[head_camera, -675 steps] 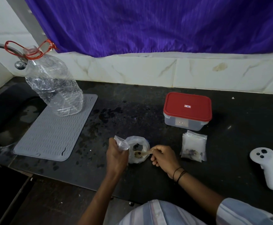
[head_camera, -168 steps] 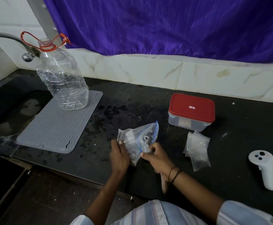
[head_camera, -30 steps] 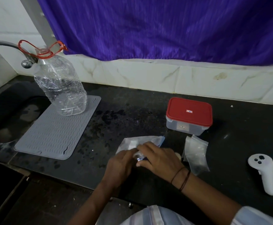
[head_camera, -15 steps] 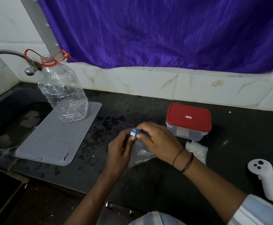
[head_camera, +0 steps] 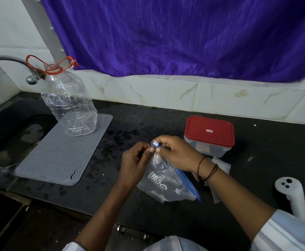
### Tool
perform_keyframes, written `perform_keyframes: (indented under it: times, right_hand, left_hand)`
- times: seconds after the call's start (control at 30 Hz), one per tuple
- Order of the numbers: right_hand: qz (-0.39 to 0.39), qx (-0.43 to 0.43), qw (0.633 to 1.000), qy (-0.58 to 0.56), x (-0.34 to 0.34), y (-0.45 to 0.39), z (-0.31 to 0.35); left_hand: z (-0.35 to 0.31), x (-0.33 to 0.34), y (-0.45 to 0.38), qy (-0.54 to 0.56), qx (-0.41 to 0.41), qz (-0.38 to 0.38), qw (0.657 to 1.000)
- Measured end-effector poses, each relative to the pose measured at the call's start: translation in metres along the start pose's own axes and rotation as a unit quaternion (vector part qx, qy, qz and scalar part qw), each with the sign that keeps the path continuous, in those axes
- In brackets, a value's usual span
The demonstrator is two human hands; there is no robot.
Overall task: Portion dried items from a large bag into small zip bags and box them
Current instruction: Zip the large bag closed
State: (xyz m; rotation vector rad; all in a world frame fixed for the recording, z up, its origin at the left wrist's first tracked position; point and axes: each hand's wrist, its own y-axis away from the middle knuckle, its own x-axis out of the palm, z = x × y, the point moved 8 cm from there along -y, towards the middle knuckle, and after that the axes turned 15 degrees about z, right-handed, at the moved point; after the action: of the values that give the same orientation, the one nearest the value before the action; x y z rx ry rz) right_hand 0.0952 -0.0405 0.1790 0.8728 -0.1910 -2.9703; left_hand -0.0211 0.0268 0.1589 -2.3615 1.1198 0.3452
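A clear large zip bag (head_camera: 163,182) with a blue zip strip and white print hangs above the black counter, held up by one top corner. My left hand (head_camera: 136,160) pinches the bag's edge just below that corner. My right hand (head_camera: 175,152) grips the blue slider end at the top. Small clear zip bags (head_camera: 220,165) lie flat on the counter behind my right wrist, partly hidden. A clear box with a red lid (head_camera: 209,134) stands shut behind them.
A grey ribbed mat (head_camera: 57,156) lies at the left with a big clear plastic bottle (head_camera: 68,104) standing on it. A sink (head_camera: 7,134) and tap (head_camera: 8,60) are at the far left. A white controller (head_camera: 293,194) lies at the right.
Both hands lifted the large bag off the counter by its blue zip corner within the last second; it now hangs lower and further right, with its printed side showing.
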Motion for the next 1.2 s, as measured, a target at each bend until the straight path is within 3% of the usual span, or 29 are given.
perform_keyframes:
  times: [0.1,0.23,0.5,0.6,0.7,0.77,0.87,0.97,1.07,1.2]
  right_hand:
    - [0.068,0.051,0.991,-0.105,0.003,-0.004,-0.016]
    - [0.141,0.052,0.981,-0.12,0.009,-0.006,-0.021]
    - [0.066,0.045,0.977,-0.196,-0.008,-0.009,-0.025]
    - [-0.009,0.038,0.986,-0.162,-0.015,-0.012,-0.027]
    - [-0.033,0.036,0.992,-0.118,-0.013,-0.015,-0.026]
    - [-0.05,0.043,0.997,-0.042,-0.014,-0.017,-0.027]
    - [-0.092,0.047,0.994,-0.046,-0.024,-0.014,-0.034]
    - [-0.036,0.093,0.994,-0.046,-0.023,-0.007,-0.048]
    - [0.094,0.169,0.975,0.106,-0.002,-0.003,-0.064]
    - [0.046,0.161,0.977,0.131,-0.002,-0.008,-0.073]
  left_hand:
    - [0.009,0.005,0.0,0.024,-0.021,0.004,0.999]
    - [0.014,0.007,-0.001,0.061,-0.029,0.021,0.998]
    - [0.014,0.008,-0.007,0.055,-0.011,0.042,0.998]
    - [0.01,0.003,-0.006,-0.014,0.009,0.009,1.0]
    - [0.008,0.002,-0.006,-0.057,0.011,0.006,0.998]
    - [0.013,0.005,-0.008,-0.069,-0.011,0.028,0.997]
    - [0.032,0.012,-0.009,-0.115,-0.085,0.107,0.984]
    - [0.045,0.011,-0.002,-0.112,-0.092,0.105,0.984]
    - [0.055,0.009,0.003,-0.101,-0.095,0.07,0.988]
    - [0.082,0.005,0.01,-0.059,-0.154,0.049,0.985]
